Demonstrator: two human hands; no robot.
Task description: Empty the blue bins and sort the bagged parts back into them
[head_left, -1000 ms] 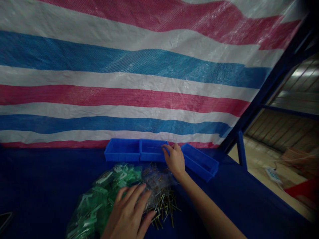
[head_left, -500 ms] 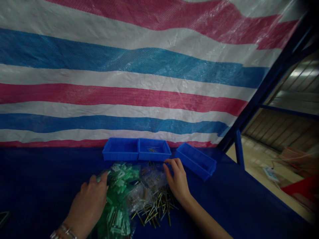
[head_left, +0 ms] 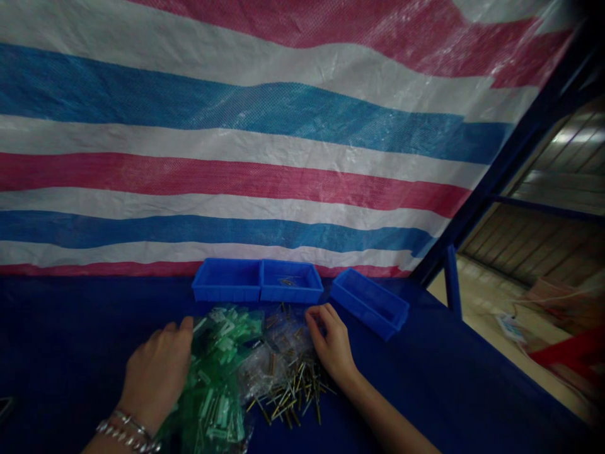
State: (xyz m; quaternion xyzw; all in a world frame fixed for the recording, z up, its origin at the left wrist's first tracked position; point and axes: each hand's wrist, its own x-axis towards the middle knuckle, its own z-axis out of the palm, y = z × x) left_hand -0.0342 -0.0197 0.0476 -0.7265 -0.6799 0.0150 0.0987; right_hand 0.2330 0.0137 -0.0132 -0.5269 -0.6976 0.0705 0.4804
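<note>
Beside the left grip (head_left: pixel 161 366) lie green bags (head_left: pixel 215 378).

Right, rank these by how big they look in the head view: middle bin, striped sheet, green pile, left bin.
1. Striped sheet
2. Green pile
3. Left bin and middle bin: they look too alike to rank.

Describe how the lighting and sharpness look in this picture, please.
In the head view, light is dim, the table sinking into dark blue; in the head view, pale glare streaks the striped sheet; in the head view, detail is soft, blurring the clear bags.
</note>
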